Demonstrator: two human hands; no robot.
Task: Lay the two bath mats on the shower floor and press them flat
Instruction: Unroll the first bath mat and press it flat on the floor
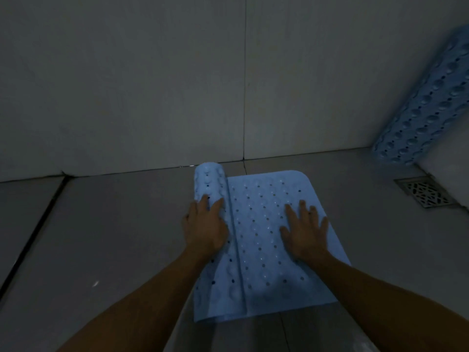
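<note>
Head view. Grip, left hand [206, 224]: fingers lie over the rolled portion of the first bath mat [269, 240]; grasping or merely pushing cannot be told. Probable purpose: driving the roll [209, 182] away from the floor drain [426, 191], toward bare tile. Grip, right hand [305, 231]: released, fingers spread, palm pressed flat on the unrolled portion, likely anchoring it against curling back. First bath mat: pale blue, perforated, on the shower floor [114, 224], well to the drain's left, roughly half unrolled. Second bath mat [429, 102]: rolled, leaning against the wall above the drain, untouched. Brands, labels, writing: none readable; lighting dim.
</note>
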